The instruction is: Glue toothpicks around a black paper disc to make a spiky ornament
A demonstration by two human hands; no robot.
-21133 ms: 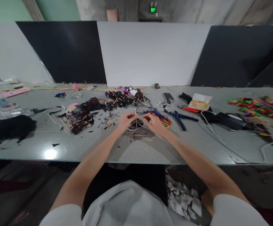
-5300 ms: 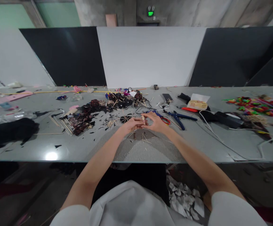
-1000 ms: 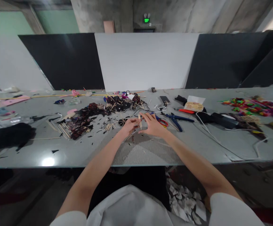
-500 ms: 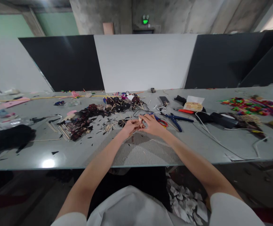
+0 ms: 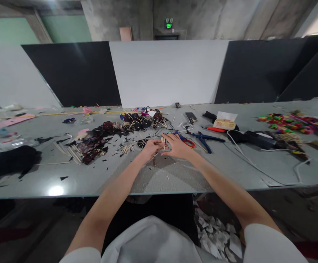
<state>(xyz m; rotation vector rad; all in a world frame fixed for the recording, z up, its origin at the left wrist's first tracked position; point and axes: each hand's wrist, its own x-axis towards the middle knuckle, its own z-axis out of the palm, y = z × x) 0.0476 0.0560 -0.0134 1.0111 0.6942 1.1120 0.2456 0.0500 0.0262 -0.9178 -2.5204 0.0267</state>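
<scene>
My left hand (image 5: 151, 147) and my right hand (image 5: 177, 145) meet over the middle of the grey table (image 5: 153, 179). Both pinch a small bundle of thin wooden sticks (image 5: 163, 141) that stands up between the fingertips. A small black paper disc with sticks across it (image 5: 142, 143) lies just left of my left hand. A few loose sticks (image 5: 128, 147) are scattered on the table further left.
A heap of dark paper pieces and sticks (image 5: 98, 137) lies to the left, more dark pieces (image 5: 141, 119) behind. Red-handled scissors (image 5: 188, 142) and blue pliers (image 5: 206, 139) lie to the right, with a phone (image 5: 189, 117), white cables (image 5: 246, 159) and colourful bits (image 5: 287, 122). Black cloth (image 5: 8, 162) lies far left.
Over the last second my hands have stayed together on the stick bundle, the fingers only shifting a little. Much earlier they worked on the black disc, which now lies on the table.
</scene>
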